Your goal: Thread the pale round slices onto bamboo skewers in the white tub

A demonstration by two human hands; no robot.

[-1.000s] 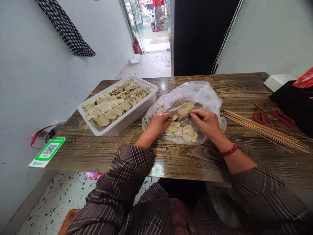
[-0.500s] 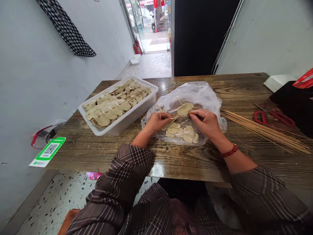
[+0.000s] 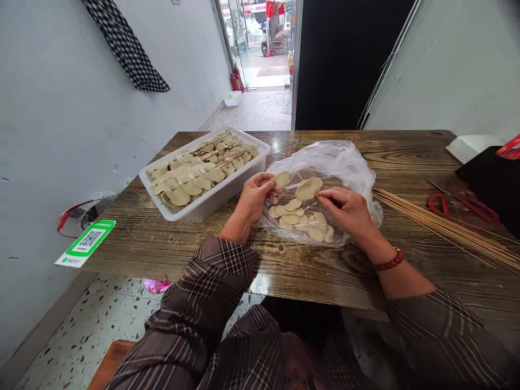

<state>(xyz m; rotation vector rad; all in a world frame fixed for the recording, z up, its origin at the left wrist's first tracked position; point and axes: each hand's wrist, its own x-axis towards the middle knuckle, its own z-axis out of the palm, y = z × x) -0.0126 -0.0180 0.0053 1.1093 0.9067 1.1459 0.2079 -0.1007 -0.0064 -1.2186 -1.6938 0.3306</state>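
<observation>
My left hand [image 3: 257, 196] pinches a pale, flat round slice [image 3: 281, 179] by its edge, over the left side of a clear plastic bag [image 3: 345, 157]. Between finger and thumb, my right hand [image 3: 345, 208] grips a thin wooden skewer, and a pale slice [image 3: 309, 188] is threaded on it. Several loose slices [image 3: 319, 227] lie on the bag below both hands. To the left stands a white tub [image 3: 203, 208] filled with skewered slices [image 3: 189, 179].
The wooden table [image 3: 162, 244] bears a bundle of bare skewers [image 3: 442, 219] and red-handled scissors [image 3: 439, 204] at the right, beside a black holder [image 3: 487, 176]. A green QR card [image 3: 87, 242] lies at the left edge.
My left hand has risen slightly and now holds a slice up, facing the camera. The skewered slice stays in my right hand. The view has shifted a little.
</observation>
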